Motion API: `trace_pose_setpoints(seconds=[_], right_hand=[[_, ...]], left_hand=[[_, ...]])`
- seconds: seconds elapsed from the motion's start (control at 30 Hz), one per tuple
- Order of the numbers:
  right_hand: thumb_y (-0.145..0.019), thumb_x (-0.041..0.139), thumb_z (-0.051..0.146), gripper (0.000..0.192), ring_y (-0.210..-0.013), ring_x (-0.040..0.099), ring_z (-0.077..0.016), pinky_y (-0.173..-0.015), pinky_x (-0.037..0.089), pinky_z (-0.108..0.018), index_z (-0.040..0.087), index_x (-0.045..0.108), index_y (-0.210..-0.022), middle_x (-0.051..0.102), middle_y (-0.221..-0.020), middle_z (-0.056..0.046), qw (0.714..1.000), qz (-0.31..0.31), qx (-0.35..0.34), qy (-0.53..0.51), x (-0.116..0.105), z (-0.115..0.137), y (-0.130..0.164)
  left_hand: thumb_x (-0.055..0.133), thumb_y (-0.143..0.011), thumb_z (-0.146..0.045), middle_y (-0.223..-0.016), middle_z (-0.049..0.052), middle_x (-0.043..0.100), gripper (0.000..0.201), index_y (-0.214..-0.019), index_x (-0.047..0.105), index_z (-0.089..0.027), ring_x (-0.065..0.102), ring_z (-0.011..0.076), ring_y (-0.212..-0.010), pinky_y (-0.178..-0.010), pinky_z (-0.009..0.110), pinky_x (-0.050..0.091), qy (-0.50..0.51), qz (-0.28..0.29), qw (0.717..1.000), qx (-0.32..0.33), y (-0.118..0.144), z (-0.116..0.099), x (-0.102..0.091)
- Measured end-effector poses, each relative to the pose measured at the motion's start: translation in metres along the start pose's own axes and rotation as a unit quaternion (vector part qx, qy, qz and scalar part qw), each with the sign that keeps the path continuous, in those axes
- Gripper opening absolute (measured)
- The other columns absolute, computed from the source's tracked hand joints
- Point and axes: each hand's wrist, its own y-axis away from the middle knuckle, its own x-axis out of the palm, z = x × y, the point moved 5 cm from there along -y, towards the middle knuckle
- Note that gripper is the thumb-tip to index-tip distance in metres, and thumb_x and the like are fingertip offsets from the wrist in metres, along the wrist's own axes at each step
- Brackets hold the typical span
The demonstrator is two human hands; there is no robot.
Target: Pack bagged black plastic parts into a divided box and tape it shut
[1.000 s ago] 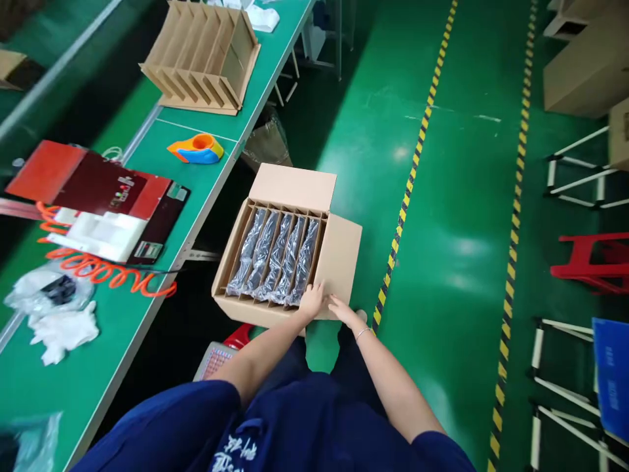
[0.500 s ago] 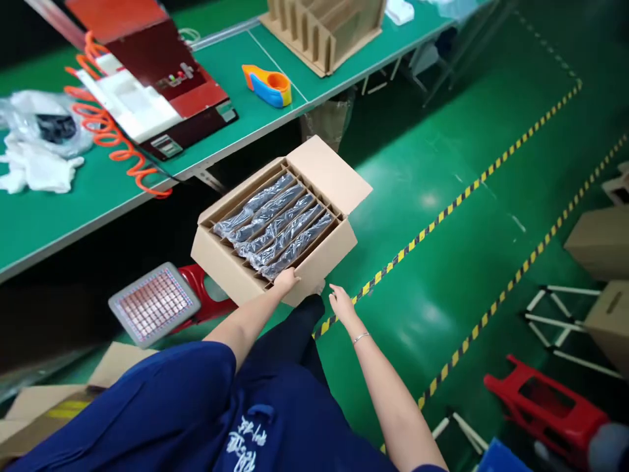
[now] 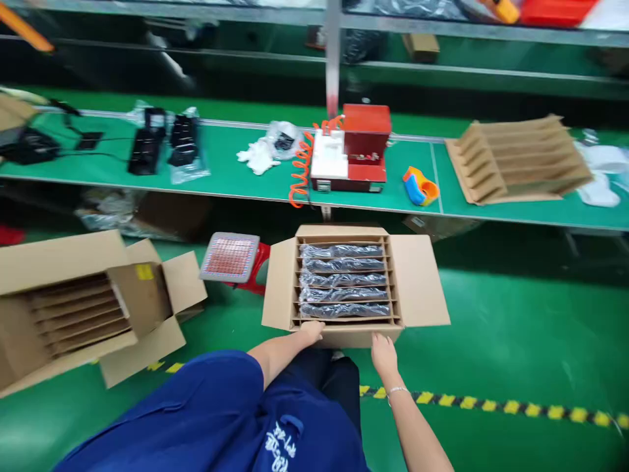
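Open cardboard box (image 3: 344, 337) in front of me, over green floor, near the table edge. Brown corrugated, top flaps folded out left, right & far. Inside: cardboard dividers making slots running left-right, w/ 5 dark items in clear plastic bags (image 3: 343, 280) lying flat, one per slot, stacked near to far. My left hand (image 3: 310, 331) & right hand (image 3: 383, 353) are on its near wall.
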Motion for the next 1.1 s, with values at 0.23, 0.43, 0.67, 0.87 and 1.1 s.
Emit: trace_pose_setpoints(seconds=[0.23, 0.43, 0.67, 0.87, 1.1], right_hand=[[-0.094, 0.041, 0.006, 0.044, -0.128, 0.057, -0.0287, -0.109, 0.046, -0.042, 0.015, 0.062, -0.131, 0.06, -0.138, -0.018, 0.988, 0.072, -0.102, 0.096, -0.019, -0.014, -0.032], [-0.096, 0.063, 0.031, 0.026, -0.107, 0.065, -0.0221, -0.094, 0.055, -0.046, 0.015, 0.064, -0.117, 0.067, -0.117, -0.008, 0.96, 0.217, -0.107, 0.141, -0.013, -0.023, -0.07], [-0.097, 0.061, 0.037, 0.031, -0.1, 0.066, -0.0206, -0.088, 0.057, -0.042, 0.015, 0.063, -0.12, 0.066, -0.116, -0.008, 0.943, 0.27, -0.135, 0.141, -0.066, -0.022, -0.078], [-0.098, 0.056, 0.033, 0.026, -0.101, 0.069, -0.0234, -0.087, 0.054, -0.038, 0.017, 0.064, -0.117, 0.072, -0.109, -0.01, 0.943, 0.246, -0.186, 0.123, -0.161, -0.025, -0.067], [-0.092, 0.06, 0.032, 0.02, -0.1, 0.071, -0.0293, -0.079, 0.052, -0.034, 0.018, 0.069, -0.103, 0.076, -0.102, -0.013, 0.927, 0.287, -0.223, 0.095, -0.198, -0.012, -0.052]], left_hand=[[0.066, -0.092, -0.035, -0.124, 0.008, 0.064, 0.033, -0.12, 0.064, -0.017, 0.062, 0.0264, -0.114, -0.096, 0.046, 0.054, 0.042, 0.012, 0.999, -0.031, 0.002, 0.007, 0.001], [0.064, -0.093, -0.034, -0.129, 0.011, 0.062, 0.037, -0.126, 0.06, -0.016, 0.062, 0.0253, -0.115, -0.097, 0.05, 0.053, 0.034, 0.042, 0.997, -0.047, -0.002, 0.003, 0.002], [0.062, -0.095, -0.037, -0.123, 0.01, 0.065, 0.033, -0.12, 0.063, -0.016, 0.062, 0.0242, -0.113, -0.1, 0.05, 0.05, 0.022, 0.024, 0.998, -0.055, 0.02, -0.012, -0.04], [0.068, -0.084, -0.03, -0.102, 0.009, 0.074, 0.013, -0.092, 0.07, -0.02, 0.066, 0.0283, -0.107, -0.095, 0.038, 0.048, 0.022, 0.0, 0.999, -0.032, 0.076, -0.026, -0.108], [0.067, -0.078, -0.033, -0.092, 0.004, 0.074, 0.01, -0.079, 0.066, -0.023, 0.068, 0.026, -0.091, -0.08, 0.03, 0.047, 0.045, 0.046, 0.998, -0.024, 0.115, -0.036, -0.129]])
